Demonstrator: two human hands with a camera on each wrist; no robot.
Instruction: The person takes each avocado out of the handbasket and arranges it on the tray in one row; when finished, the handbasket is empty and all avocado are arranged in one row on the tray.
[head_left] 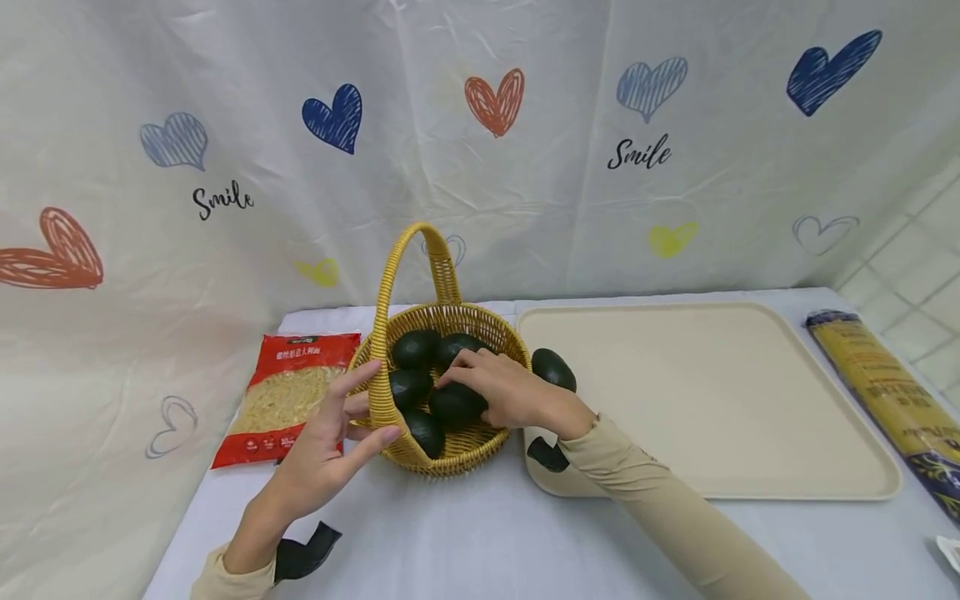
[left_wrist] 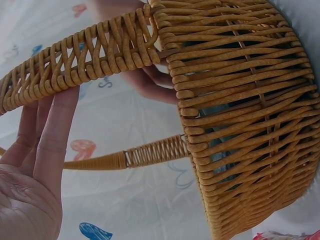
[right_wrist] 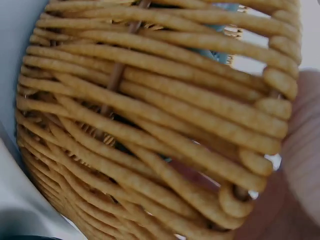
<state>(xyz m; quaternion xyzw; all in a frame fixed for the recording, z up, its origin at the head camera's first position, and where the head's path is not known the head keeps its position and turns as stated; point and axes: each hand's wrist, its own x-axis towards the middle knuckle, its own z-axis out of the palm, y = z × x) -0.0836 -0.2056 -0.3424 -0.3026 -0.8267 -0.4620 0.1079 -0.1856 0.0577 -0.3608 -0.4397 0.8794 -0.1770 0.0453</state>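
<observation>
A yellow wicker basket (head_left: 450, 467) with a tall handle (head_left: 384, 325) holds several dark green avocados (head_left: 411, 387). My left hand (head_left: 318, 454) holds the handle near its base at the basket's left side, thumb in front. In the left wrist view its fingers (left_wrist: 55, 135) reach behind the woven handle. Reaching over the rim from the right, my right hand (head_left: 510, 387) grips an avocado (head_left: 457, 406) inside the basket, fingers curved over its top. The basket wall (right_wrist: 165, 90) hides most of that hand in the right wrist view.
A large beige tray (head_left: 712, 400) lies to the right of the basket, with one avocado (head_left: 553, 368) at its left edge. Behind the left hand is a red pasta bag (head_left: 288, 396). A long yellow package (head_left: 885, 387) lies beyond the tray's right edge.
</observation>
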